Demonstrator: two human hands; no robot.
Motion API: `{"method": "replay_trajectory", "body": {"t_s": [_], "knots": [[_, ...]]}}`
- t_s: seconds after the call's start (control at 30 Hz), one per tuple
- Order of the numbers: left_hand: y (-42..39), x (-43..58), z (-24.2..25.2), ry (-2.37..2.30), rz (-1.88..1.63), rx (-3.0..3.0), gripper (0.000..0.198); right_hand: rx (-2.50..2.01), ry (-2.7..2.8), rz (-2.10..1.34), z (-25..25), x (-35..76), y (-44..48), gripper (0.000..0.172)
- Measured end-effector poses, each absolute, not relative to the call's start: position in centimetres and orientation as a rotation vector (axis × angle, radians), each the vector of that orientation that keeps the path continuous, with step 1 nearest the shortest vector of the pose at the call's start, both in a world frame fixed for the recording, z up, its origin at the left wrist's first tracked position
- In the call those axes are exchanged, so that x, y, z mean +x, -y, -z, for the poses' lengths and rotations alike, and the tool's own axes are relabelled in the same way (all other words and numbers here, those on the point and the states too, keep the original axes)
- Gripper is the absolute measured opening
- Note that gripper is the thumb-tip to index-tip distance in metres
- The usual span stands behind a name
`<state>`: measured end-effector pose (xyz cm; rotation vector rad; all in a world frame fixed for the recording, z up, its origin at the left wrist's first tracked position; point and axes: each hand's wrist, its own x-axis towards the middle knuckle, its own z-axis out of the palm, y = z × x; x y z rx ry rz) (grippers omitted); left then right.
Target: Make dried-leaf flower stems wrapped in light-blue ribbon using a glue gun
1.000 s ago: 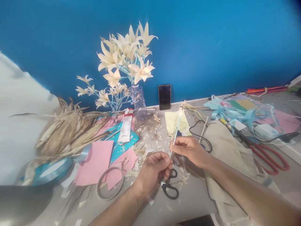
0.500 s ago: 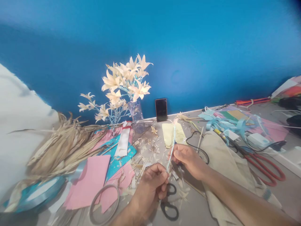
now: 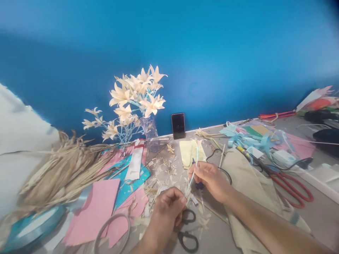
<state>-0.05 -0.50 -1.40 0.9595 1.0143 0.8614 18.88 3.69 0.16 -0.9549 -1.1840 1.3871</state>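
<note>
A thin pale-blue stem (image 3: 191, 181) runs between my two hands, slanting up to a blurred pale tip in front of the yellow paper (image 3: 184, 155). My left hand (image 3: 168, 211) pinches its lower end between thumb and fingertips. Higher up, my right hand (image 3: 209, 178) has its thumb and fingers closed on the stem. Below my left hand lie scissors with black handles (image 3: 186, 233); their blades are mostly hidden. Behind, cream artificial flowers (image 3: 136, 84) on blue stems stand in a clear bottle (image 3: 149, 127), with a smaller bunch (image 3: 111, 130) to its left.
Dried husks (image 3: 60, 165), pink sheets (image 3: 92, 211), blue ribbon rolls (image 3: 39, 222) and a grey ring (image 3: 98, 238) lie left. A phone (image 3: 178, 126) leans on the blue wall. Beige cloth (image 3: 243, 190), red-handled scissors (image 3: 288, 190) and a white adapter (image 3: 283, 157) lie right. Scraps cover the middle.
The whole view has shifted, so the scene sits slightly farther left and lower. Both hands keep their hold on the stem, which appears bent a little more between them.
</note>
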Motion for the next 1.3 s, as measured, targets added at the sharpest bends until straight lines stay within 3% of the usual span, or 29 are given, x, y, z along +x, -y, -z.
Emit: {"method": "replay_trajectory", "body": {"t_s": [0.27, 0.5, 0.9, 1.1, 1.3], "knots": [[0.6, 0.2, 0.4, -0.885, -0.777, 0.715, 0.04, -0.756, 0.895, -1.541, -1.0, 19.9, -4.5, 0.03], [0.6, 0.2, 0.9, -1.015, -0.844, 0.934, 0.038, -0.881, 0.901, -1.464, -1.3, 20.3, -4.7, 0.031], [0.5, -0.4, -0.2, -0.542, -0.556, 0.507, 0.027, -0.681, 0.974, -1.526, -1.9, 20.6, -4.2, 0.024], [1.0, 0.1, 0.9, -0.861, -0.804, 0.783, 0.04, -0.749, 0.987, -1.518, -1.6, 20.9, -4.6, 0.028], [1.0, -0.2, 1.3, -1.162, -0.935, 1.156, 0.038, -0.839, 0.952, -1.37, -1.4, 21.0, -5.0, 0.031]]}}
